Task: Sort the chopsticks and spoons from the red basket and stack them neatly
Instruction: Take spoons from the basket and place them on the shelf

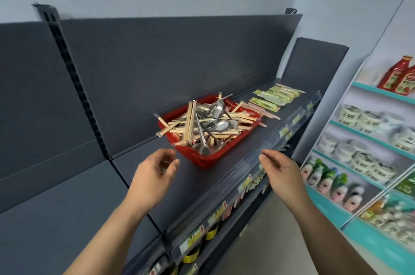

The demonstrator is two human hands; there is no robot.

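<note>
Two bare hands hover empty in the head view, near the red basket (210,158) on the dark shelf (134,185). Left hand (152,176): fingers loosely curled, apart. Right hand (280,169): fingers relaxed, apart. Basket holds jumbled chopsticks (190,122) and spoons (222,125). Packaged chopsticks (272,98) lie beyond it.

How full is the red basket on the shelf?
Heaped full. The red basket holds a mixed pile of chopsticks and metal spoons rising above its rim, with several chopsticks jutting past its edges.
</note>
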